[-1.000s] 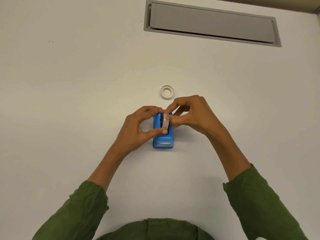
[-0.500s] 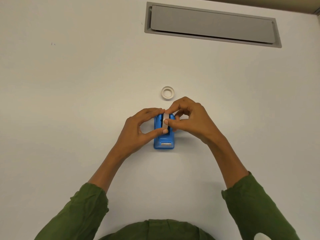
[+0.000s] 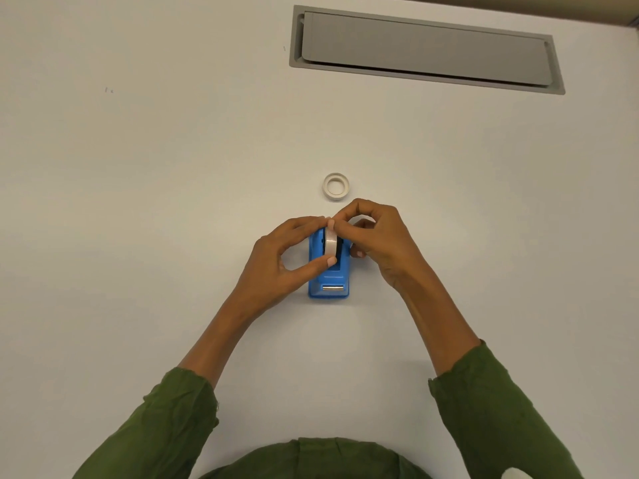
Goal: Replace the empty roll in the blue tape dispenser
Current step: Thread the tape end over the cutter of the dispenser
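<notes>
Both hands, left hand (image 3: 287, 257) and right hand (image 3: 373, 236), pinching light, stiff tape roll (image 3: 331, 243) by rim over blue tape dispenser (image 3: 328, 274); spent core (image 3: 335, 187) at 12 o'clock

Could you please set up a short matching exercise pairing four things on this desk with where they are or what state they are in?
Things:
1. tape roll
2. empty core
3. blue tape dispenser
4. grey hatch

Places or states:
A. set flush into the far part of the desk
B. lying flat on the desk beyond both hands
C. standing on the desk between the two hands
D. on edge in the dispenser's cradle, fingers of the left hand and right hand at its top

Pairs: 1-D, 2-B, 3-C, 4-A
</notes>
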A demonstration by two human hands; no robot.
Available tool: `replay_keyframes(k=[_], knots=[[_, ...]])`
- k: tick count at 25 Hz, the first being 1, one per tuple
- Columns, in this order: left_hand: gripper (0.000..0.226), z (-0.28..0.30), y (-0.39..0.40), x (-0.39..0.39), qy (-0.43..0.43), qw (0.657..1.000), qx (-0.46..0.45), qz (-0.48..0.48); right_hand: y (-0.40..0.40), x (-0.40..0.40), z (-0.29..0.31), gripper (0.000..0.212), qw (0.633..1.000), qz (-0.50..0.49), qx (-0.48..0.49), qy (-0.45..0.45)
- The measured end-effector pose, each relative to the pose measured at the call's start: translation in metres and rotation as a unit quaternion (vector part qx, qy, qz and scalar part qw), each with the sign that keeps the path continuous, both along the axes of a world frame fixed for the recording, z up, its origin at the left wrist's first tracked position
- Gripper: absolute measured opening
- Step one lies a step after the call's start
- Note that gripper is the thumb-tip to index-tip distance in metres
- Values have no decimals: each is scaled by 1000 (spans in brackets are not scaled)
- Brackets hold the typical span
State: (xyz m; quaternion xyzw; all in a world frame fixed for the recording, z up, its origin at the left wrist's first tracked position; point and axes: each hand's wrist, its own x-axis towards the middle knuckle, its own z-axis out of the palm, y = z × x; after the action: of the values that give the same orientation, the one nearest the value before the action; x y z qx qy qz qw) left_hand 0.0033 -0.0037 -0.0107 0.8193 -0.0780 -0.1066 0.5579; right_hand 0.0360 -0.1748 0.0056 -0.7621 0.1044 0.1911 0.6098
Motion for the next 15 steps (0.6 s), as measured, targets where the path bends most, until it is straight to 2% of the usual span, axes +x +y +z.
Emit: replay_keyframes(k=[10, 15], knots=[[49, -2, 1, 1, -3, 1000, 10, -4, -8, -1, 14, 11, 999, 28, -17, -4], [49, -5, 2, 4, 2, 1000, 26, -3, -4, 11, 17, 8, 999, 20, -18, 28]])
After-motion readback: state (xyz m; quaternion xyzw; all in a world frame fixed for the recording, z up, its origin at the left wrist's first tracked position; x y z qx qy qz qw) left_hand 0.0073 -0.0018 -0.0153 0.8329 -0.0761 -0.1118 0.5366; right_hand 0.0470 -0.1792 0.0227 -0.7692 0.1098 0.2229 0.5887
